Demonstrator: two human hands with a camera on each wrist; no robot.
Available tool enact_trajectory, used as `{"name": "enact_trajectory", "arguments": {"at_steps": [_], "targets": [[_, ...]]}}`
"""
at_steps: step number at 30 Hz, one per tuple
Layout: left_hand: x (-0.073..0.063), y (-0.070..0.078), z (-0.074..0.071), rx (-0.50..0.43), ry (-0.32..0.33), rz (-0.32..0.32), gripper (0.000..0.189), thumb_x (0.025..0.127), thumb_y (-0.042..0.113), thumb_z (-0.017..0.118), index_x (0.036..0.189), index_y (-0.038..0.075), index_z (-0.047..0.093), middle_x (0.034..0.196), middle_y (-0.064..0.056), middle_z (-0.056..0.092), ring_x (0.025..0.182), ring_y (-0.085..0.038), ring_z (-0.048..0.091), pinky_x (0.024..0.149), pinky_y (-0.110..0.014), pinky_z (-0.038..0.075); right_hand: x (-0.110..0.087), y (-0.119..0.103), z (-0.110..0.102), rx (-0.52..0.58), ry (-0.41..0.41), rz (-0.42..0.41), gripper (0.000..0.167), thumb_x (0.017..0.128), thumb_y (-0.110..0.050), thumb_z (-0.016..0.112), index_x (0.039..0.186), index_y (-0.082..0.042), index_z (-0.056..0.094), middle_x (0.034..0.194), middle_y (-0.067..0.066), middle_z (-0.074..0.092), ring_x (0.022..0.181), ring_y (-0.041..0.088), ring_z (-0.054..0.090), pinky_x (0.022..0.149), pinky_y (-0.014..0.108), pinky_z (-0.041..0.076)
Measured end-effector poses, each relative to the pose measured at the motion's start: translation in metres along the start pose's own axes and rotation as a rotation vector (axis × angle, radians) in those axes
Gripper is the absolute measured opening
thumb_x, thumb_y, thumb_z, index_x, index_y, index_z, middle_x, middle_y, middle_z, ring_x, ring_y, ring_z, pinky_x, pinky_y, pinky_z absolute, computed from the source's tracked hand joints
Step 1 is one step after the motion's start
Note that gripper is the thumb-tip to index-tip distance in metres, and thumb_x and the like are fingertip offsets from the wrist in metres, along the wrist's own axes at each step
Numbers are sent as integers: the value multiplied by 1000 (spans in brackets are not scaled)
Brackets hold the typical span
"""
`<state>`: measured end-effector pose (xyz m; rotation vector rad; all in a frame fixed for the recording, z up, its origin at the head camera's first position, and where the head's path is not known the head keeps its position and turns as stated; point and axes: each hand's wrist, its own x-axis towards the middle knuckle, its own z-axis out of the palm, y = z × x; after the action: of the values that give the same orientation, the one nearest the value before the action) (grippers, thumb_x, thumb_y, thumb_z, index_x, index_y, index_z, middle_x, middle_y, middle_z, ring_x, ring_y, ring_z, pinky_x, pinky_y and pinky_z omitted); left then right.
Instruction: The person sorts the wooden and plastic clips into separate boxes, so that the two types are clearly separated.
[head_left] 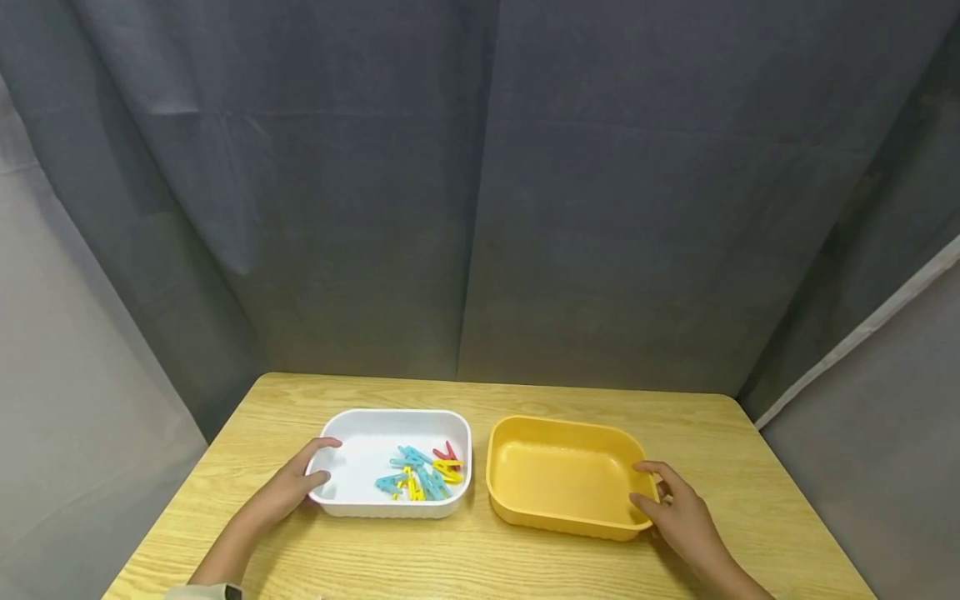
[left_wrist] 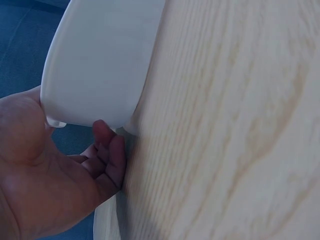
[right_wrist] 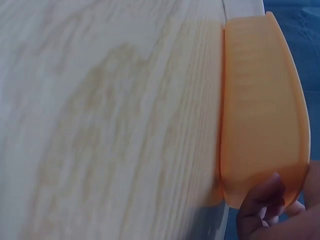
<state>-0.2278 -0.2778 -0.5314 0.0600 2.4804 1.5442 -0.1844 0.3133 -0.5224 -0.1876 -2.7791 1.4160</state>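
A white plastic basin (head_left: 354,468) stands on the table, with several clothespins (head_left: 422,481) in blue, yellow and red heaped toward its right side. My left hand (head_left: 279,493) grips its left end, thumb and a finger over the rim; in the left wrist view the other fingers (left_wrist: 102,132) curl under that end beside the outer wall. To the right sits a yellow basin (head_left: 562,479) with a bare floor. My right hand (head_left: 684,518) holds its right end, thumb and fingers over the rim. In the right wrist view, curled fingertips (right_wrist: 267,192) touch the yellow outer wall.
Both basins rest on a light wood-grain table (head_left: 420,558), a narrow gap between them. Dark grey curtains (head_left: 337,208) hang behind the table's back edge, and lighter grey cloth (head_left: 885,450) hangs at the sides.
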Motion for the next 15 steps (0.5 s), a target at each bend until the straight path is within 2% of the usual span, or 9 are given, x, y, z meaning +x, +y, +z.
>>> {"name": "enact_trajectory", "arguments": {"at_steps": [8, 15], "targets": [[0, -1, 0, -13, -7, 0, 55, 99, 4, 55, 152, 14, 41, 164, -30, 19, 119, -37, 52, 84, -36, 51, 2, -1, 4, 4, 34, 1, 46, 91, -7, 71, 136, -9, 61, 86, 5, 42, 51, 13, 49, 48, 26, 48], [-1, 1, 0, -20, -10, 1, 55, 101, 5, 55, 153, 14, 40, 165, -30, 15, 120, -38, 52, 83, -37, 52, 2, -1, 4, 39, 27, 14, 46, 92, -6, 70, 136, -7, 61, 86, 5, 38, 49, 10, 43, 46, 24, 44]]}}
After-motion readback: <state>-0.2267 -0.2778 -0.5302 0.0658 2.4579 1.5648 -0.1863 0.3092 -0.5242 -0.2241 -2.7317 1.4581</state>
